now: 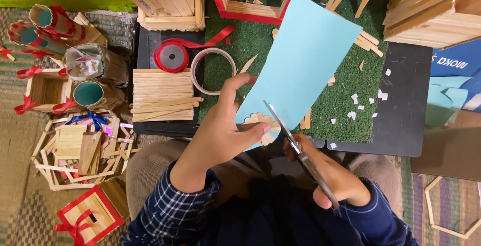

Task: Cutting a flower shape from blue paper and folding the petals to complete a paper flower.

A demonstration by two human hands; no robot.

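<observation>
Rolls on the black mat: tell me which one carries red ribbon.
The left roll, a spool wound with red ribbon trailing a loose tail. The roll beside it is a bare pale ring, nearer the left hand.

the scene is evenly and fairly brightly lit by soft light from above, with no hard glare. the light blue paper is the brightest surface and looks flat, almost washed out. short soft shadows lie under the left hand and beneath the stack of craft sticks. the dark lap at the bottom loses detail. the scissors show slight motion blur. straight edges bow a little toward the corners, a mild wide-angle bend.
</observation>
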